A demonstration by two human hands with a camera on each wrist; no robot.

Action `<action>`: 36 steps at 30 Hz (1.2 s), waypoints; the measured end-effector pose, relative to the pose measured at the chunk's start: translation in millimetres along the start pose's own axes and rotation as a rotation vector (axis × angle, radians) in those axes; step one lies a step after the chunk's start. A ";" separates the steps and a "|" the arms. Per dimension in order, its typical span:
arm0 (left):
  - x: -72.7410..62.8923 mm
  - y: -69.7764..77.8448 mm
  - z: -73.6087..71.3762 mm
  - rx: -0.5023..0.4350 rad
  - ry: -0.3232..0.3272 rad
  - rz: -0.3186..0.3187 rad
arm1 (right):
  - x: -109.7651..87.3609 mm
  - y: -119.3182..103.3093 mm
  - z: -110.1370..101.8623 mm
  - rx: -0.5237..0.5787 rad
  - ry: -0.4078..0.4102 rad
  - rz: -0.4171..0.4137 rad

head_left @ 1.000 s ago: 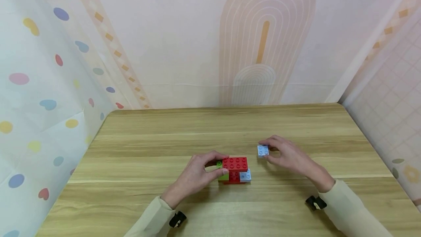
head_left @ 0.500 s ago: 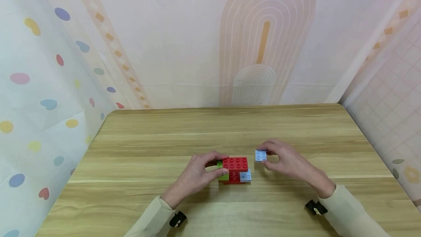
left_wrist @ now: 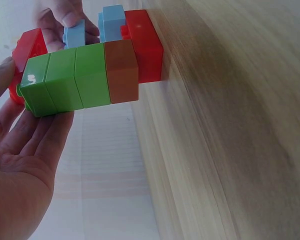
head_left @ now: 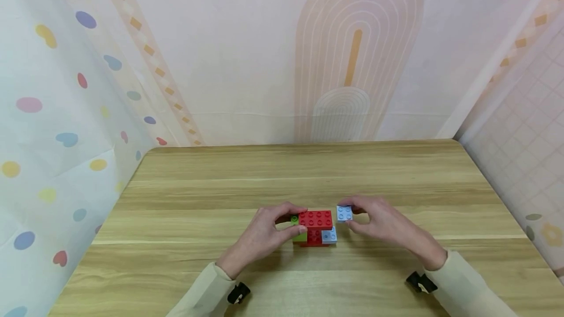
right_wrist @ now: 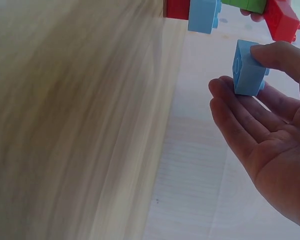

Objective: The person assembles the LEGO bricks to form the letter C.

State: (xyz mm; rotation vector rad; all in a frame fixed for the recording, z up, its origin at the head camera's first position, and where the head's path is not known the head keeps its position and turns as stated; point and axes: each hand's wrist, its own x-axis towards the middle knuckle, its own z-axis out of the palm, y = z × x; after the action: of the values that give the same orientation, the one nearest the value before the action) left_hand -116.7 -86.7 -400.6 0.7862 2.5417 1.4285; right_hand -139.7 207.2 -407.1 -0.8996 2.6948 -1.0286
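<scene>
My left hand [head_left: 260, 234] grips the upper left end of a toy-brick structure, fingers behind and thumb in front. In the left wrist view, a red base brick [left_wrist: 147, 47] carries an orange brick [left_wrist: 122, 72] and a column of green bricks [left_wrist: 62, 80]. A red top brick [head_left: 315, 220] juts rightward from the column. One light blue brick [head_left: 329, 235] sits on the base's right end. Between thumb and fingers, my right hand [head_left: 387, 221] pinches another light blue brick [head_left: 344, 213], just right of the red top brick. A gap separates it from the structure in the right wrist view [right_wrist: 248, 70].
The structure stands on a wooden table [head_left: 211, 180]. Behind the table hangs a pale patterned cloth [head_left: 229, 62], with a dotted cloth [head_left: 39, 150] on the left side. Both wrists carry small black devices [head_left: 421, 283].
My right hand has brought its light blue brick leftward and nearer to me, close to the red top brick. The left hand and the structure have stayed in place.
</scene>
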 end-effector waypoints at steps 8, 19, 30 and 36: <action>0.1 -1.6 -0.1 0.011 -0.001 0.001 | 1.6 -5.1 4.6 0.028 -0.002 -0.041; 0.3 -0.8 -0.3 0.010 0.000 0.004 | 2.6 -9.4 9.4 0.052 -0.001 -0.085; 0.2 -0.5 -1.2 0.004 -0.001 0.007 | 3.5 -11.3 13.8 0.116 -0.023 -0.079; 0.2 -0.5 -0.9 -0.003 0.001 0.010 | 3.9 -12.6 15.9 0.151 -0.027 -0.077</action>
State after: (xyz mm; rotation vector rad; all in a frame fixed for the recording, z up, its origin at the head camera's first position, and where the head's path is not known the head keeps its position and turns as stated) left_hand -117.3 -87.5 -400.5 0.7990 2.5389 1.4356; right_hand -131.9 188.5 -410.8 -0.9872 2.5378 -1.2073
